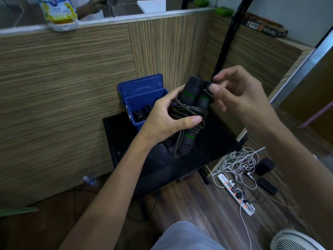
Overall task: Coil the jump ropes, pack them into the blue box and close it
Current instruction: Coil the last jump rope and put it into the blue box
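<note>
At 6 o'clock, nearest the camera: a grey-clad knee (185, 237), and at 5 o'clock the rim of a white fan (295, 240). On the wood floor at 4 o'clock, a white power strip (236, 193) with orange lights, tangled in thin white cables (241, 163); dark adapters just beside it.

Reaching up from 7 o'clock, the left hand (162, 116), clamped around the middle of a jump rope (189, 112): thumb across the front of the coiled cord, fingers curled behind. From 3 o'clock, the right hand (239, 94), thumb and forefinger pinched together on the cord at the top of the two black handles (green rings showing on both), remaining fingers loosely spread. Bundle held upright in the air at centre, a loop of cord hanging from its lower end.

Below and behind, a black table (216, 141). At 11 o'clock from the bundle, on the table's far edge, the blue box (138, 105), lid open and leaning back against the wood-grain wall (72, 69); more dark rope coiled inside (details too dim to tell).

Farther, at 8 o'clock on the floor, a plastic bottle (90, 180). At 11 o'clock on the ledge, a yellow-and-white bag (57, 11).
</note>
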